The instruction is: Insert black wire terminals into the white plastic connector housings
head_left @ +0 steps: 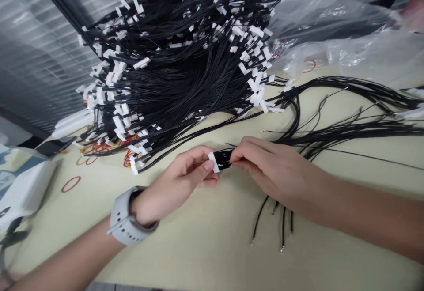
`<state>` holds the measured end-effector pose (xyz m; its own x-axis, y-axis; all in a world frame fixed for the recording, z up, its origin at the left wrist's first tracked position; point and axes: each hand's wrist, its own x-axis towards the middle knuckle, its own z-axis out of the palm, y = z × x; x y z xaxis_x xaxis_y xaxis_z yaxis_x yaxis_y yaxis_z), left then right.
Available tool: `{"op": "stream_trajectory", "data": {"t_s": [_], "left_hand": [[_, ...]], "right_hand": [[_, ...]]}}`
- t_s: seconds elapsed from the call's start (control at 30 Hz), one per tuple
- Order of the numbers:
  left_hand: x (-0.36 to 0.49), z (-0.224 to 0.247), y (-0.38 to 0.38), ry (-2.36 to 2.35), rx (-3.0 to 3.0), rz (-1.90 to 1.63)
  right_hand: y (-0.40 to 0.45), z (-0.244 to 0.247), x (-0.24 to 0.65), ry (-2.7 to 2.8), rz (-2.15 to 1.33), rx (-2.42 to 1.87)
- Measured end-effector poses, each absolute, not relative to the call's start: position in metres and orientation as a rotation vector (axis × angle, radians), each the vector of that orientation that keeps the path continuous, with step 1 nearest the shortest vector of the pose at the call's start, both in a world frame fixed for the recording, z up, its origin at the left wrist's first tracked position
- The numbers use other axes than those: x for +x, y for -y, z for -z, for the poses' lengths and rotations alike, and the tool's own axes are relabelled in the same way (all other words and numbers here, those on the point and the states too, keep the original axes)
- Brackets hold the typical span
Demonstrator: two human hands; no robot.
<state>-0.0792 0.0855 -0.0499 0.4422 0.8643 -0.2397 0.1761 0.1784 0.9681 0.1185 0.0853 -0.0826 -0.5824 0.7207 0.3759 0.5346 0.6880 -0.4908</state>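
Note:
My left hand (188, 169), with a grey watch band on its wrist, pinches a white connector (213, 162) between thumb and fingers. Black wires (223, 159) run from the connector's right side toward my right hand (256, 160). The fingers of my right hand are pinched together on black wire close to the connector; the exact wire in the fingertips is too small to tell. Several loose black wire ends (282, 231) with small metal tips hang out below my right hand.
A large pile of black wires (185, 79) with white connectors stands behind my hands. More black wires (357, 130) stretch to the right. Clear plastic bags (361, 57) lie at the back right. Rubber bands (70, 184) and a white device (28, 189) are at the left.

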Motion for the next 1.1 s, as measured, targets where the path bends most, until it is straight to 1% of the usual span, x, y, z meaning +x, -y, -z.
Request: {"op": "stream_trajectory", "data": {"t_s": [0.67, 1.1], "left_hand": [[-0.0779, 0.0496, -0.0855, -1.040, 1.323, -0.598], [-0.0793, 0.0489, -0.0851, -1.014, 1.378, -0.557]], "right_hand": [[-0.0865, 0.0824, 0.1217, 2.485, -0.161, -0.883], [-0.0875, 0.0874, 0.1219, 2.406, -0.182, -0.882]]}}
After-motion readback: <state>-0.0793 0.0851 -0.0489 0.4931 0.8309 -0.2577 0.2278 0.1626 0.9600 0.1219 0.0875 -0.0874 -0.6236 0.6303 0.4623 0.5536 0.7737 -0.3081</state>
